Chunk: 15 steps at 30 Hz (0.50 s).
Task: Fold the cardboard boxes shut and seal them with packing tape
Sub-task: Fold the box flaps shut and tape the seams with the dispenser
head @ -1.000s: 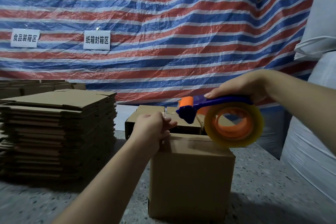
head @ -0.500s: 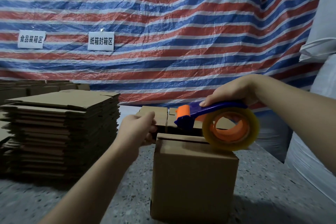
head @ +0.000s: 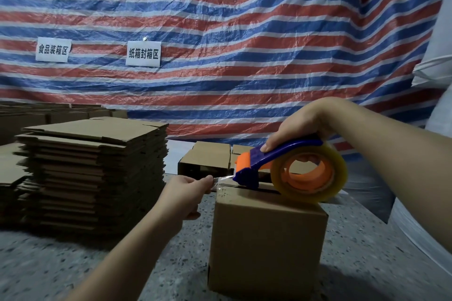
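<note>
A: Entry. Plain brown cardboard box (head: pixel 266 239), flaps folded down, stands on the grey speckled counter (head: pixel 362 264), centre-right and nearest the camera.

B: Tool position?

A: Blue-and-orange handheld tape dispenser (head: pixel 254 166) carrying a roll of clear packing tape (head: pixel 309 175) on an orange core. The roll rests on the box top near its far edge; the orange cutter end points left.

B: Hands?

A: Right hand (head: pixel 300 124) is wrapped over the blue handle from above, index finger laid forward along it. Left hand (head: pixel 186 193) sits just beside the box's upper left corner, thumb and fingertips pinching the free end of a clear tape strip (head: pixel 221 178). The strip runs from the pinch to the cutter, glinting.

B: Does the strip touch the box?

A: Cannot tell; it lies just above the corner.

B: Surroundings?

A: Behind the box, a second brown cardboard carton (head: pixel 208 159) with flaps closed. To the left, a tall stack of flattened brown cardboard blanks (head: pixel 95 173), with more flattened cardboard behind it. Backdrop is a red, white and blue striped tarpaulin (head: pixel 244 32) bearing two white paper signs (head: pixel 143 53) with black characters. White sacks (head: pixel 437 61) at the right edge.
</note>
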### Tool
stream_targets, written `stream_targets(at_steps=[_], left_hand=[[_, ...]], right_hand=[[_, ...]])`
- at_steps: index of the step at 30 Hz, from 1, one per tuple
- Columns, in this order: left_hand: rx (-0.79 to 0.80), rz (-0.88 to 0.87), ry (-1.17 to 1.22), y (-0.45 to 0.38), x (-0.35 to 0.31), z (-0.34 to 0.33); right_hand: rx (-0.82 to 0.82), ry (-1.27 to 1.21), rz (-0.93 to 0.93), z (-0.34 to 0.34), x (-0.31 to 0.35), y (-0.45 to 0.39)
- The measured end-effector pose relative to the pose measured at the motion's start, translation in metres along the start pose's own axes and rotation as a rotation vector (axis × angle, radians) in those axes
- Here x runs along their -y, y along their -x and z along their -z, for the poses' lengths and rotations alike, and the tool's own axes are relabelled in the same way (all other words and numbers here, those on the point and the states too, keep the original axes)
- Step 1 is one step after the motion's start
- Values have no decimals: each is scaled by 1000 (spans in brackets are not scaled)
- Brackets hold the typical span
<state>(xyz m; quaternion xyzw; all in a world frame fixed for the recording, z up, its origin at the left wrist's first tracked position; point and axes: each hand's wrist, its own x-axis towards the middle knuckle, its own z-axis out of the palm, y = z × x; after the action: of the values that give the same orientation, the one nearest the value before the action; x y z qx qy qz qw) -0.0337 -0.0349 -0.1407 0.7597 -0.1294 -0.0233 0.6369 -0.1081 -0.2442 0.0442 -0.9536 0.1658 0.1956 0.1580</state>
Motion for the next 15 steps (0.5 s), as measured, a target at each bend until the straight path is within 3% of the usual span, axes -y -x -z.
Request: stream_targets(at_steps=[10,15], left_hand=[[120,91,158,9,18,-12],[134,50,138,10,21,-17]], right_hand=[[-29,-6,1,-5,2,3],[-27,-26,14,-6,0,4]])
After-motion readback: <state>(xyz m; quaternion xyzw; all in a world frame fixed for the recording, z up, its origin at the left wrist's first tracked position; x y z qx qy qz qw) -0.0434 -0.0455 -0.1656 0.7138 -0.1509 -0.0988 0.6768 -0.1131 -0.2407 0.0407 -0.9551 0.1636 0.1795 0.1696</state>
